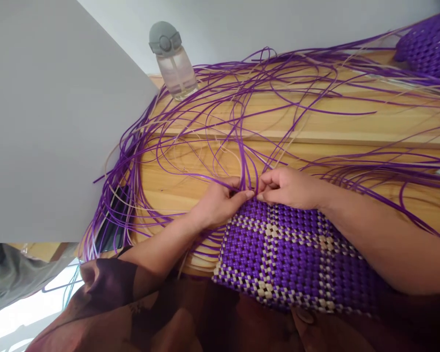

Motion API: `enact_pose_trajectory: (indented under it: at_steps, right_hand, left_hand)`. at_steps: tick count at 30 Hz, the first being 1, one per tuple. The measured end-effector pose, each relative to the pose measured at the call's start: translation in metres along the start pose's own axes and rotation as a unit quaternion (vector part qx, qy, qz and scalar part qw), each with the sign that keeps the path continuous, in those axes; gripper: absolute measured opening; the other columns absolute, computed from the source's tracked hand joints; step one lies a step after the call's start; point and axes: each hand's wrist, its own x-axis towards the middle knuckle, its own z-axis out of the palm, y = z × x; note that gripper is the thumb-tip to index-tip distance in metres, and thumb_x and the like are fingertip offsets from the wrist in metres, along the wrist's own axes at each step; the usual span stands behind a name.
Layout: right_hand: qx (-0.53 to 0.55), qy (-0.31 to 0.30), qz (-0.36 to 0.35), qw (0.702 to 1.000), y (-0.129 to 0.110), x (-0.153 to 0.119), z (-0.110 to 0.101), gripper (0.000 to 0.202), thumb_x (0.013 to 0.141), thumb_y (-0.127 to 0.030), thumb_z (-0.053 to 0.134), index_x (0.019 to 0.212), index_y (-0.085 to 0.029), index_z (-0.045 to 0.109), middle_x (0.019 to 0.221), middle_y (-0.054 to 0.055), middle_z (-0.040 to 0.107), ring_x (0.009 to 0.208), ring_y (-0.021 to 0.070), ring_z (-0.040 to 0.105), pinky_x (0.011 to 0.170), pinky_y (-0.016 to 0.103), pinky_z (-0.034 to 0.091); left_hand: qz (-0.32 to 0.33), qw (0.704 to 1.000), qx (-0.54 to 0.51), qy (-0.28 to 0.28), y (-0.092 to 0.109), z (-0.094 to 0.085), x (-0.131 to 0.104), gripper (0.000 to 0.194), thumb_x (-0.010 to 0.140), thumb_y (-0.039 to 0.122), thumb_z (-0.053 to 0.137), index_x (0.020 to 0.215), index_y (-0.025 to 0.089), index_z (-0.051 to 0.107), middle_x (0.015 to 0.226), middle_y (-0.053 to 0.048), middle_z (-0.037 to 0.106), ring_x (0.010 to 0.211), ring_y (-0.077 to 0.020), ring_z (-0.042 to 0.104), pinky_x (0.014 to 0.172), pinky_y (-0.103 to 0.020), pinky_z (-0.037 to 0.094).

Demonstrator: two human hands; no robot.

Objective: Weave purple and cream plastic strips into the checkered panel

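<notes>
A purple and cream woven panel (293, 264) lies at the table's front edge, against the dark clothing. At its top left corner my left hand (223, 198) is closed, its thumb pressing on purple strands (243, 166) that rise from the weave. Just to the right, my right hand (288, 188) pinches a purple strand (257, 183) between thumb and bent fingers at the same edge. The two hands are close together, fingertips almost meeting. Loose strands fan out from the panel to the left, back and right. My right forearm covers part of the panel's upper right.
A clear bottle with a grey lid (178, 68) stands at the back left among the strands. A dark phone-like object (113, 225) lies under strands on the left, beside a grey partition (58, 122). A purple woven piece (427, 46) sits at the back right of the wooden table (190, 190).
</notes>
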Motion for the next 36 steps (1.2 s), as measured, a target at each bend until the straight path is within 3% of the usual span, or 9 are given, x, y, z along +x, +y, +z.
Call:
enact_pose_trajectory:
  at_steps: [3,8,13,18,21,26,29,32,36]
  right_hand:
    - [0.055,-0.019,-0.022,0.998,0.007,0.000,-0.005,0.017,0.080,-0.037,0.060,0.074,-0.020,0.060,0.062,-0.003,0.056,0.053,0.0104,0.044,0.053,0.025,0.034]
    - [0.056,0.090,-0.042,0.993,0.009,0.007,0.004,0.029,0.083,-0.045,0.060,0.069,-0.020,0.056,0.059,-0.003,0.053,0.053,0.0095,0.043,0.053,0.026,0.032]
    - [-0.032,0.189,-0.094,0.977,0.003,0.004,0.017,0.029,0.086,-0.037,0.058,0.063,-0.019,0.052,0.060,-0.001,0.054,0.058,0.0114,0.045,0.058,0.027,0.031]
    - [-0.160,0.280,-0.136,0.937,0.004,0.005,0.023,0.028,0.086,-0.025,0.053,0.060,-0.019,0.044,0.060,0.000,0.050,0.060,0.0128,0.044,0.060,0.029,0.029]
    - [-0.143,0.259,-0.105,0.949,0.009,0.008,0.017,0.027,0.087,-0.031,0.054,0.063,-0.019,0.049,0.059,-0.001,0.050,0.056,0.0119,0.042,0.058,0.028,0.029]
    - [-0.068,0.279,-0.050,0.957,0.009,-0.001,0.003,0.038,0.093,-0.049,0.047,0.073,-0.019,0.060,0.056,-0.002,0.047,0.052,0.0114,0.040,0.053,0.027,0.029]
    - [-0.048,0.200,-0.083,0.975,0.004,-0.011,0.000,0.032,0.095,-0.045,0.046,0.090,-0.020,0.066,0.066,0.000,0.058,0.058,0.0129,0.050,0.055,0.027,0.034]
    - [-0.118,0.103,-0.115,0.981,-0.002,-0.016,0.000,0.025,0.093,-0.035,0.049,0.103,-0.023,0.069,0.075,0.001,0.067,0.064,0.0148,0.057,0.063,0.029,0.039]
    - [-0.161,0.051,-0.137,0.976,-0.005,-0.017,-0.004,0.030,0.092,-0.029,0.049,0.116,-0.029,0.067,0.106,0.002,0.073,0.091,0.0203,0.065,0.081,0.032,0.043]
  left_hand:
    - [-0.101,0.987,-0.124,-0.036,0.001,-0.004,0.002,0.034,0.078,0.043,0.070,0.086,0.010,0.069,0.074,-0.004,0.066,0.064,-0.0110,0.056,0.062,-0.025,0.042]
    - [-0.180,0.946,-0.269,-0.027,0.003,0.001,0.004,0.034,0.065,0.034,0.083,0.083,0.008,0.071,0.077,-0.006,0.068,0.066,-0.0116,0.060,0.066,-0.026,0.045]
    - [-0.138,0.956,-0.259,-0.009,-0.005,0.016,0.007,0.027,0.067,0.030,0.080,0.082,0.011,0.069,0.076,-0.002,0.066,0.067,-0.0102,0.057,0.068,-0.026,0.045]
    - [-0.073,0.991,-0.112,0.000,-0.011,0.018,0.008,0.020,0.072,0.029,0.074,0.077,0.012,0.065,0.070,0.001,0.060,0.064,-0.0089,0.051,0.065,-0.025,0.041]
    - [-0.070,0.995,-0.063,-0.026,-0.008,0.007,0.007,0.022,0.078,0.033,0.070,0.079,0.012,0.064,0.071,0.001,0.060,0.065,-0.0090,0.050,0.065,-0.024,0.041]
    - [-0.088,0.981,-0.082,-0.153,0.001,-0.016,0.003,0.033,0.088,0.044,0.058,0.090,0.012,0.068,0.085,-0.005,0.068,0.076,-0.0135,0.058,0.075,-0.028,0.046]
    - [-0.072,0.979,-0.088,-0.168,0.001,-0.021,0.004,0.030,0.089,0.040,0.058,0.091,0.012,0.068,0.087,-0.005,0.069,0.078,-0.0140,0.059,0.078,-0.028,0.047]
    - [-0.052,0.980,-0.090,-0.168,-0.001,-0.021,0.005,0.028,0.088,0.038,0.059,0.092,0.012,0.068,0.091,-0.006,0.068,0.082,-0.0154,0.060,0.080,-0.030,0.049]
    - [-0.027,0.986,-0.042,-0.157,0.000,-0.023,0.005,0.031,0.089,0.041,0.057,0.093,0.013,0.069,0.092,-0.006,0.068,0.084,-0.0165,0.060,0.080,-0.030,0.049]
